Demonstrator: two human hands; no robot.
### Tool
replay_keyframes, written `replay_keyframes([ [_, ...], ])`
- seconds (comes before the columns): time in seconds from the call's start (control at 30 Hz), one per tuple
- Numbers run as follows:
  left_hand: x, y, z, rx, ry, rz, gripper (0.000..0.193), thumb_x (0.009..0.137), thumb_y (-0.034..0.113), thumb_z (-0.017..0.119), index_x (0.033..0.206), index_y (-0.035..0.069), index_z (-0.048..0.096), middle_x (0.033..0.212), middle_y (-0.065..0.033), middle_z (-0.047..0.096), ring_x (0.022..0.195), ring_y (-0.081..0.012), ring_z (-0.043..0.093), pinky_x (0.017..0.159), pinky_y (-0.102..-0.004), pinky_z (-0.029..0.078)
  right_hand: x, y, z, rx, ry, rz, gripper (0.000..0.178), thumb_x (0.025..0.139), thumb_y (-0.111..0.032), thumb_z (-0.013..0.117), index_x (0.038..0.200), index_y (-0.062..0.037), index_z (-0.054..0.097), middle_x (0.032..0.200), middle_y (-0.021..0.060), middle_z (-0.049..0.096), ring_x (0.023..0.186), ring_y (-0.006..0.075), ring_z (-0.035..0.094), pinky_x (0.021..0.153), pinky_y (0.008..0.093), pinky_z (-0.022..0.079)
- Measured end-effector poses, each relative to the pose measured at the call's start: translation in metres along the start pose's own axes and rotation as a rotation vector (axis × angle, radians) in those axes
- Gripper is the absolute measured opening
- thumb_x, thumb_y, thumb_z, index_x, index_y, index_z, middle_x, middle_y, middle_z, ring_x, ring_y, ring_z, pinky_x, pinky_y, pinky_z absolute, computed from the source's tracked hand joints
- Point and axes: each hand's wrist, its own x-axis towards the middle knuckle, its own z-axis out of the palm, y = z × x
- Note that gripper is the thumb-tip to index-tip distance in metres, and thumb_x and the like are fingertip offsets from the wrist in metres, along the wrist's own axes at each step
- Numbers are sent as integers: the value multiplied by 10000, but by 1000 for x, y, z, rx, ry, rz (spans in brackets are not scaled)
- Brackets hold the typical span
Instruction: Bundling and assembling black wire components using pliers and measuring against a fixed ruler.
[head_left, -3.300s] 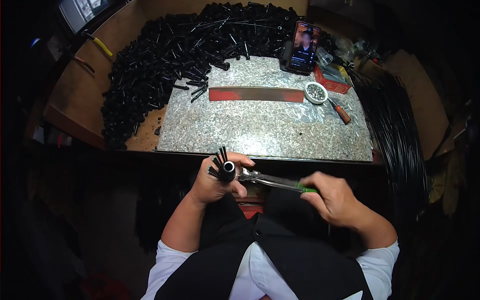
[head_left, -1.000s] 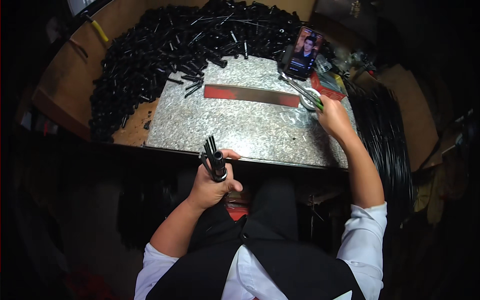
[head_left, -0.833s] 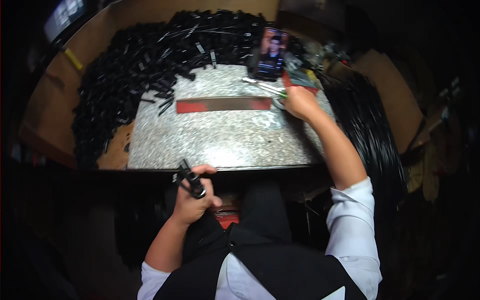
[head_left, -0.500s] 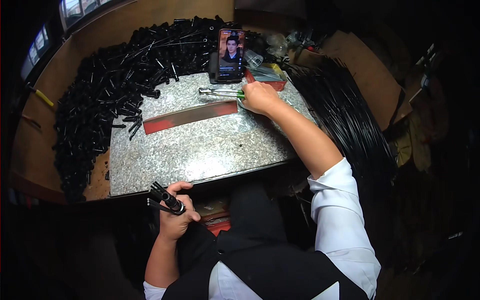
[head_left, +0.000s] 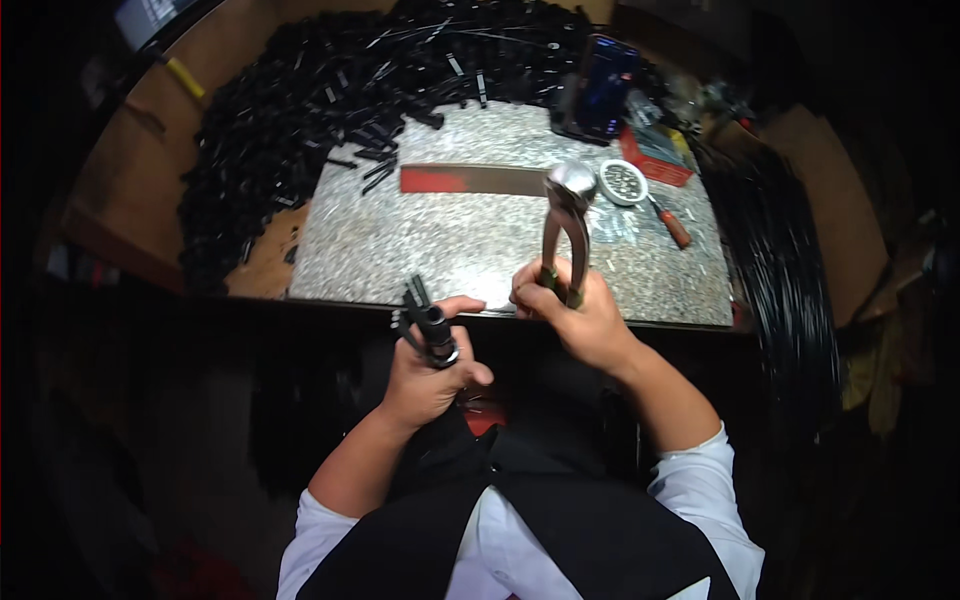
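Note:
My left hand [head_left: 420, 388] is closed round a black tubular part [head_left: 433, 328] with thin black rods beside it. Its index finger and thumb stick out to the right. In my right hand [head_left: 598, 328] are metal pincers [head_left: 568, 225] with green on the grips, their rounded head pointing up and away from me. Both hands are at the near edge of the speckled stone slab [head_left: 370, 235], a short gap between them. Behind the pincers' head lies a long strip [head_left: 475, 180], partly red and partly brownish.
Black parts [head_left: 270, 150] are heaped along the left and back. A phone [head_left: 608, 85] leans on a stand. Right of the pincers are a white round dish of small pieces [head_left: 623, 183], an orange-handled screwdriver [head_left: 675, 227] and a red box [head_left: 655, 160]. Long black rods [head_left: 790, 270] hang at the right.
My right hand has come back from the far side of the slab, bringing the pincers toward my left hand and turning them upright. The view has shifted, uncovering the dish and screwdriver.

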Motion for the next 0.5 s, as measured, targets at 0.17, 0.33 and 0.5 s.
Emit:
replay_keyframes([
  [0.17, -9, 2, 0, 72, -11, 48, 694, 696, 68, 790, 1281, -60, 441, 603, 45, 472, 548, -37, 452, 552, -177, 357, -7, 10, 29, 21, -32, -83, 98, 907, -83, 559, 943, 8, 562, 916, 68, 588, 777, 116, 579, 687, 248, 473],
  [0.33, -16, -1, 0, 130, 28, 170, 624, 701, 84, 804, 1256, 14, 528, 652, 71, 461, 607, -11, 427, 574, -183, 356, -11, 14, 46, 98, 60, -76, 82, 895, -72, 578, 930, 3, 579, 804, 41, 598, 737, 108, 575, 672, 248, 465],
  [0.5, -17, 4, -4, 81, -27, 229, 653, 709, 114, 808, 1261, -5, 480, 928, -35, 613, 863, -75, 550, 778, -255, 472, -16, 13, 56, 135, 89, -152, 14, 868, 5, 558, 864, 17, 563, 883, 96, 562, 715, 135, 549, 659, 258, 457],
])
